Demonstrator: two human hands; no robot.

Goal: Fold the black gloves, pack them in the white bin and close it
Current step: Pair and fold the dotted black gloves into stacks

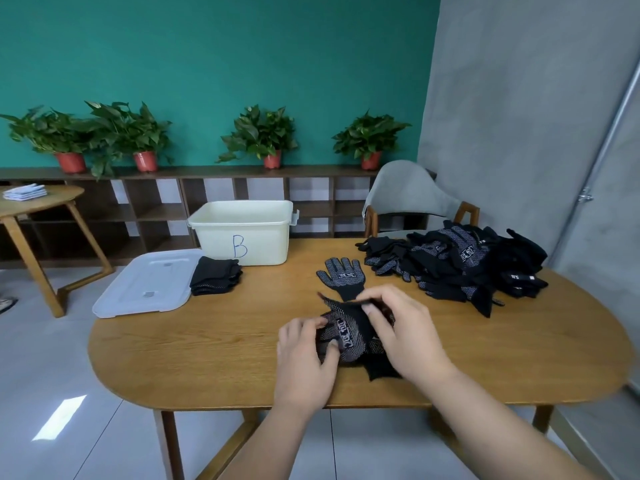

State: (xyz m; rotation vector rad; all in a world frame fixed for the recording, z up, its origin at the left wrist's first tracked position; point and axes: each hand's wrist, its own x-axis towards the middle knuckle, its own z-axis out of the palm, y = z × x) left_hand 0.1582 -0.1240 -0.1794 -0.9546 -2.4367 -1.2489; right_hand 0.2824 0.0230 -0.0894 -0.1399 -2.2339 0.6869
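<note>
Oval wooden table [214, 341] before a teal wall; white bin [242, 233], marked B, open at the far edge; its lid [145, 282] flat to its left; folded gloves [214, 276] stacked between lid and bin; one flat glove [341, 277] mid-table; unfolded glove pile [460, 265] at the right; glove in work [349, 336] near the front edge, left hand [304, 362] gripping its left side, right hand [401, 330] pinching its upper edge.

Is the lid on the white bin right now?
No, the lid lies flat on the table beside the open white bin.
</note>
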